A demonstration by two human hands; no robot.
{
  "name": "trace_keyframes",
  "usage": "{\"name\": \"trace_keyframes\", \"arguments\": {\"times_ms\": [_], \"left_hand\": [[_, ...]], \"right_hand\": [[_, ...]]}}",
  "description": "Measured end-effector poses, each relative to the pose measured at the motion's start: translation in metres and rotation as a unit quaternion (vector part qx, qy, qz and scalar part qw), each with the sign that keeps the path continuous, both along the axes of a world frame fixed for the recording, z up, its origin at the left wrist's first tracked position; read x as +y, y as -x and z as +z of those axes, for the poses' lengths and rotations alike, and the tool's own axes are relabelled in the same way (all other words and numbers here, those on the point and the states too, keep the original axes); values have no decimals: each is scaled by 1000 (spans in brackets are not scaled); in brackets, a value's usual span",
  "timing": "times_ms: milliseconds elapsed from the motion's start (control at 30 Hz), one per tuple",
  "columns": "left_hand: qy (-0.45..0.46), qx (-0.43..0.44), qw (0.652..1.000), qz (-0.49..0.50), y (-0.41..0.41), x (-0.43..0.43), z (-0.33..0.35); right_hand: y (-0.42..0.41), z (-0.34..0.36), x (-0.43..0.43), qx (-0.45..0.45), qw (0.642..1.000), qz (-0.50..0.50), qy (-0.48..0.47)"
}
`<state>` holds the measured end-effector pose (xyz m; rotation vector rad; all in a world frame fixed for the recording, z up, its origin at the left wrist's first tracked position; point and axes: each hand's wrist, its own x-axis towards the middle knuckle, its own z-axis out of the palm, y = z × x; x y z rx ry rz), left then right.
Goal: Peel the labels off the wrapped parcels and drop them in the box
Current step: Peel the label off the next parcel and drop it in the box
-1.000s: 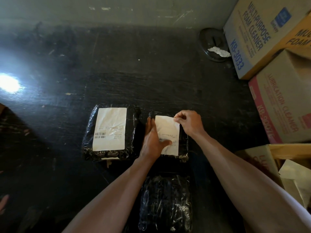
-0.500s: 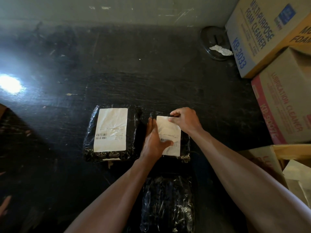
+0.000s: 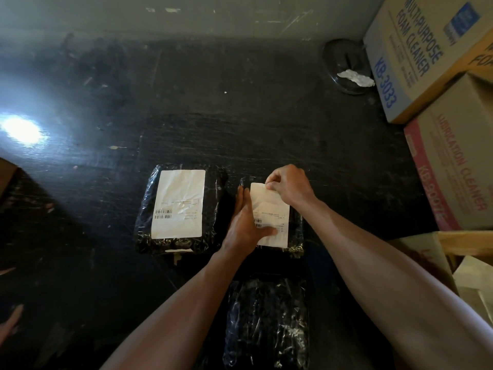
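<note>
On the dark surface: the middle parcel, black-wrapped, lies under both hands.
Label: white, on the middle parcel, far corner between the right fingertips.
Right hand: thumb and forefinger pinch that corner.
Left hand: fingers straight, together along the parcel's left edge; thumb flat on the label.
Box: open, well to the right.

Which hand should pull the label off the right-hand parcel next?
Right. The right hand pinches the label at its far corner, and the box sits on that side. The left hand lies flat, pressing the parcel down, well placed to steady it.
</note>
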<state>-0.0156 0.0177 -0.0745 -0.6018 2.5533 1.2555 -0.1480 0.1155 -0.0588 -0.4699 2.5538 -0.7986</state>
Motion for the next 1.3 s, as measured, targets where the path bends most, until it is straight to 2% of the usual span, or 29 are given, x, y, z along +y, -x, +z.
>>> {"name": "trace_keyframes", "arguments": {"times_ms": [467,700,967,1300], "left_hand": [[0,11,1000,6,-1,0,3],[-6,-3,1000,-9,-12,-9,4],[-24,11,1000,-7,-17,-7,9],[5,-21,1000,-2,-12,-4,11]], "right_hand": [[-14,1,15,22,998,14,56],[-15,0,9,40,998,11,39],[-12,7,-7,10,998,56,-1],[-11,1,-12,7,999,-18,28]]}}
